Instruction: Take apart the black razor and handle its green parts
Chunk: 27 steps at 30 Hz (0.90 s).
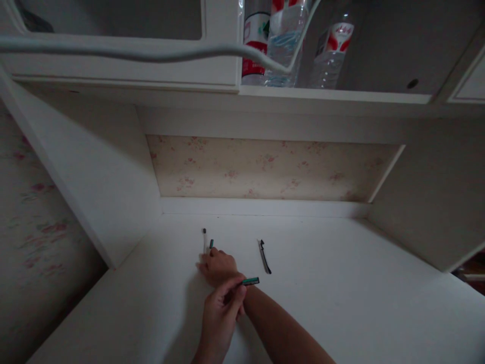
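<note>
Between the thumb and forefinger of my left hand (222, 316) is a small green and black cylinder (251, 281), its free end pointing right. I cannot tell whether it is a battery or a pen part. My right hand (219, 267) reaches leftward over the white surface, its wrist behind my left hand. Just beyond its knuckles a second green piece (211, 243) shows; its lower end is hidden, so a grip on it cannot be made out. Close by on the left lies a thin pale stick with a black tip (204, 231). A narrow black curved piece (264, 258) rests farther right.
The white desktop (322, 283) runs back to a flowered wall panel (235, 167) between two side panels. Overhead, a shelf holds several plastic bottles (335, 43). A pale cable or tube (159, 53) crosses in front of the cupboard.
</note>
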Tool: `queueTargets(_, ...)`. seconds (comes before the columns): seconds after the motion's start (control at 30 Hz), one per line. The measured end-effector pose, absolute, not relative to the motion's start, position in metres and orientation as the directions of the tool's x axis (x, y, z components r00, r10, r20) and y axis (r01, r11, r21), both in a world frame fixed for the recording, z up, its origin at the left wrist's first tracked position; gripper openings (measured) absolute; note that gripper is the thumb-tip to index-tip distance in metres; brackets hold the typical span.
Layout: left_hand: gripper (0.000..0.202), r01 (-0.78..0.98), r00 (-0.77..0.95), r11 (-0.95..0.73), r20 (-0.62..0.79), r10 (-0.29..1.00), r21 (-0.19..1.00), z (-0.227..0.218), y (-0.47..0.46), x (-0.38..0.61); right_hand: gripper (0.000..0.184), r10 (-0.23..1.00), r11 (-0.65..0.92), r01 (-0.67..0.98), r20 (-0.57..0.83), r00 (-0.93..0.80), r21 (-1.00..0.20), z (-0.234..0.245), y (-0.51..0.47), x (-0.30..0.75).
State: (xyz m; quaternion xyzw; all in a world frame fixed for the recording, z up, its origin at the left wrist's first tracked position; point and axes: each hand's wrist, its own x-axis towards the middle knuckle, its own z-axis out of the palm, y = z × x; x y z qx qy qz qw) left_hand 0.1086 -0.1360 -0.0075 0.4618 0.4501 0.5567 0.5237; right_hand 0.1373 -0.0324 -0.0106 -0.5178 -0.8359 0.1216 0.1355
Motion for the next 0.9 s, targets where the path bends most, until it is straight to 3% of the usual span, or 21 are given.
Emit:
queueTargets(0.2, 0.044, -0.176, -0.029, -0.034, 0.029, 0.999, 0.984, -0.009, -0.135, 0.11, 0.023, 0.924, 0.362, 0.835, 0.041, -0.38, -0.414, -0.017, -0.032, 0.139)
queueTargets(0.43, 0.046, -0.178, -0.053, -0.017, 0.008, 0.999, 0.984, -0.001, -0.134, 0.108, 0.039, 0.947, 0.248, 0.691, 0.021, -0.32, -0.679, -0.015, -0.016, 0.172)
queueTargets(0.63, 0.045, -0.162, -0.058, -0.028, 0.019, 0.998, 0.986, -0.002, -0.134, 0.107, 0.048, 0.961, 0.142, 0.368, 0.038, -0.274, -0.919, -0.007, -0.06, 0.241)
queueTargets(0.7, 0.046, -0.156, -0.077, -0.024, 0.012, 0.997, 0.987, -0.002, -0.134, 0.107, 0.051, 0.969, 0.042, 0.024, 0.035, -0.243, -0.999, -0.006, -0.085, 0.263)
queueTargets(0.77, 0.046, -0.15, -0.094, -0.024, 0.01, 0.996, 0.988, -0.001, -0.134, 0.107, 0.049, 0.969, -0.042, -0.175, 0.002, -0.247, -0.984, -0.006, -0.108, 0.279)
queueTargets(0.9, 0.047, -0.117, -0.124, -0.03, 0.016, 0.992, 0.993, -0.002, -0.132, 0.106, 0.037, 0.957, -0.134, -0.272, -0.053, -0.285, -0.953, -0.005, -0.137, 0.293)
